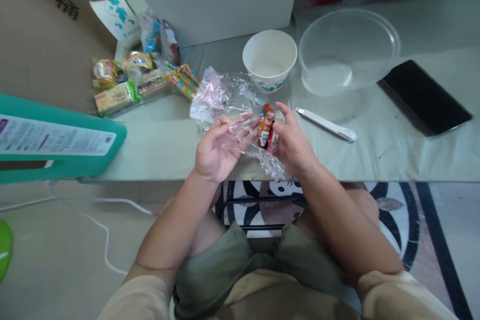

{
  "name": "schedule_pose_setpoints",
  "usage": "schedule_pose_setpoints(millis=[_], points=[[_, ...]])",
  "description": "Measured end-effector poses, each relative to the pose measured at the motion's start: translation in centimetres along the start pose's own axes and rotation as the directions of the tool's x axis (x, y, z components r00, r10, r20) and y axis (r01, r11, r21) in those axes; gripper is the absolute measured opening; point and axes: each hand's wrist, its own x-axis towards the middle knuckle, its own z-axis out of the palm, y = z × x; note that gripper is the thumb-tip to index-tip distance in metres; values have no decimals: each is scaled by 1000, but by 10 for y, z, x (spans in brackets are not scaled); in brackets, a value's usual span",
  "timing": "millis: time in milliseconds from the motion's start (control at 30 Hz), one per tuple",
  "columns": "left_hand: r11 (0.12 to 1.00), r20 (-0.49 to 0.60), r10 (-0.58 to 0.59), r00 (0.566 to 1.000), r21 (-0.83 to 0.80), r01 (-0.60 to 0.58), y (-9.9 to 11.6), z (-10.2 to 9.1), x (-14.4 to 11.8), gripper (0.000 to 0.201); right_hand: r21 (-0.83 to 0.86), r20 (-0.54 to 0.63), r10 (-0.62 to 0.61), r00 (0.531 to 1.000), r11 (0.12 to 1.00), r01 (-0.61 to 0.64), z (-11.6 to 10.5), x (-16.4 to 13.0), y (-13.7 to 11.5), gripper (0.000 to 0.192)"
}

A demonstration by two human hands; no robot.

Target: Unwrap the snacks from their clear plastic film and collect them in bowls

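Note:
My left hand (225, 149) is turned palm up with its fingers spread, and clear crinkled plastic film (240, 91) lies against the fingers. My right hand (294, 142) is closed around a small wrapped snack (266, 125) in an orange, brown and red wrapper with a white label. Part of that snack is hidden behind the fingers. The film runs between both hands and bunches up with pinkish plastic (212, 90) beyond the left one. Just right of my right hand lies a white utility knife (326, 124). A white paper cup (270, 60) stands behind the film.
A clear plastic bowl (348, 52) and a black phone (425, 97) are to the right. Several packaged snacks (116, 97) lie at the back left, near a printed paper cup on its side (117, 21). A green container (60, 140) juts in from the left. Boxes (210, 0) stand behind.

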Motion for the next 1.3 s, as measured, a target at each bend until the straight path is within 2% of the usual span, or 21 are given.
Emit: schedule_pose_setpoints(millis=[100, 200, 300, 367, 467, 567, 667, 767, 900, 967, 1000, 1067, 1167, 1233, 1300], points=[[991, 42, 97, 994, 90, -101, 14, 4, 2, 30, 338, 81, 57, 995, 937, -81, 10, 0, -1, 73], [959, 116, 172, 978, 206, -193, 28, 8, 3, 42, 465, 191, 125, 974, 862, -202, 15, -2, -4, 62], [941, 151, 213, 965, 235, -244, 37, 7, 6, 49, 546, 209, 173, 963, 796, -261, 11, -1, -5, 56], [950, 105, 219, 970, 205, -237, 39, 2, 10, 45, 580, 200, 180, 963, 770, -265, 6, 0, -5, 55], [954, -88, 266, 960, 171, -248, 34, -9, 19, 29, 606, 148, 157, 976, 766, -215, -1, 4, -5, 53], [942, -290, 332, 898, 156, -298, 25, -17, 30, 28, 584, 60, 122, 991, 801, -134, -3, 8, -3, 48], [937, -357, 344, 868, 190, -293, 16, -20, 36, 31, 527, -54, 73, 996, 849, -34, -1, 11, 1, 51], [951, -320, 282, 905, 215, -220, 5, -17, 35, 44, 437, -172, -26, 985, 894, 101, 0, 13, 3, 55], [981, -173, 52, 984, 193, -18, -16, -6, 23, 70, 371, -283, -158, 946, 892, 259, -3, 15, 4, 51], [965, -96, 23, 995, 264, 3, -27, 1, 19, 77, 364, -334, -174, 926, 883, 297, -4, 17, 4, 52], [950, -91, 43, 995, 312, -13, -31, 4, 18, 79, 360, -355, -171, 919, 882, 304, -4, 17, 5, 53], [899, -145, 133, 980, 434, -57, -36, 7, 19, 73, 338, -372, -165, 913, 893, 299, -6, 18, 8, 54], [796, -219, 265, 939, 599, -85, -33, 7, 22, 31, 236, -364, -199, 910, 925, 296, -12, 20, 14, 52], [791, -232, 278, 932, 606, -85, -26, 3, 23, 16, 162, -377, -240, 895, 934, 318, -19, 22, 18, 50], [838, -226, 258, 939, 535, -101, -20, 0, 22, 16, 129, -409, -266, 873, 930, 344, -25, 25, 20, 48]])
